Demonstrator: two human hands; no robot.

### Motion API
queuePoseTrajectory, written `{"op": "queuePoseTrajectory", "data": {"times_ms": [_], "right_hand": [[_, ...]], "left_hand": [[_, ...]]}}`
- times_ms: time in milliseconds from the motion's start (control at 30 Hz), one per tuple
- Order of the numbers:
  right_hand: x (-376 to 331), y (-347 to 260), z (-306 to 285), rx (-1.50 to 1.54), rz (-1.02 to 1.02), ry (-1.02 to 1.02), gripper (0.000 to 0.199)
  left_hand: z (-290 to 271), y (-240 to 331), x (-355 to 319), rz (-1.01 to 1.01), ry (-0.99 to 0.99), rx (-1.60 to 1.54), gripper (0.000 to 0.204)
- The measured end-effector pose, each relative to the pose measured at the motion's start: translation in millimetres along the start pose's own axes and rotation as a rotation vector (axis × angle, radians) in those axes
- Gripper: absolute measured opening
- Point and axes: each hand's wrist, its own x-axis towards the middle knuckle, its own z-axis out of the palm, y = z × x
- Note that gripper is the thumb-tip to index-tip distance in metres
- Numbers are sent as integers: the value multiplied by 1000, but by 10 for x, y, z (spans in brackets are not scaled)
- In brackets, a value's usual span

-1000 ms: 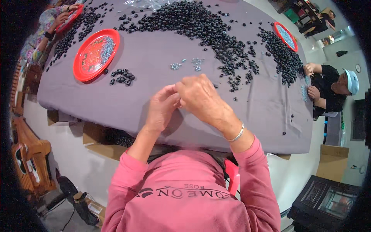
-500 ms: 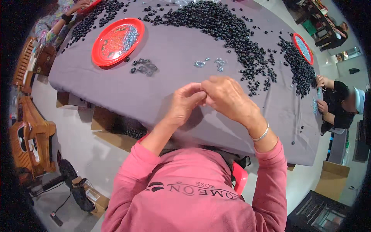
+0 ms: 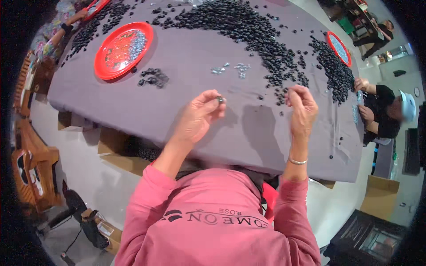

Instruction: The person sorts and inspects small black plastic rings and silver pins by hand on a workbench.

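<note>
Between the thumb and fingertips of my left hand (image 3: 202, 116) is a small black bead-like piece (image 3: 219, 99), held above the grey cloth. My right hand (image 3: 303, 106) is raised apart from it at the near edge of a large spread of black round pieces (image 3: 230, 22). Its fingers are curled in against the thumb; whatever may be between them is hidden. Beyond my hands lie two small clusters of shiny silvery bits (image 3: 242, 70). A small group of black pieces (image 3: 153, 78) sits to the left, beside a red plate (image 3: 98, 66) holding small clear and silvery bits.
A grey cloth (image 3: 191, 57) covers the table. At the right, a person in black (image 3: 386, 106) handles silvery bits by another black pile (image 3: 333, 75) and a red plate (image 3: 349, 62). Another person's hand (image 3: 77, 17) is at the far left. Cardboard boxes (image 3: 120, 153) stand below the table edge.
My hands were together over the cloth and have parted. The right hand moved right to the edge of the black pieces; the left keeps a black piece at its fingertips.
</note>
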Motion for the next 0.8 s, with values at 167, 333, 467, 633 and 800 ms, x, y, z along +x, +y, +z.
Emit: {"op": "queuePoseTrajectory", "data": {"times_ms": [167, 333, 467, 633, 800], "right_hand": [[108, 197, -741, -391, 113, 44, 8], [33, 409, -1009, -461, 140, -139, 7], [-4, 381, -943, -659, 9, -211, 9], [-71, 328, -741, -762, -105, -222, 12], [-58, 337, -536, -887, -230, -213, 10]], "left_hand": [[126, -92, 85, -23, 51, -24, 12], [184, -167, 180, -35, -58, -78, 12], [278, -192, 225, -45, -31, -29, 13], [274, -187, 190, -68, -23, -17, 13], [195, -124, 155, -63, -35, 7, 14]]}}
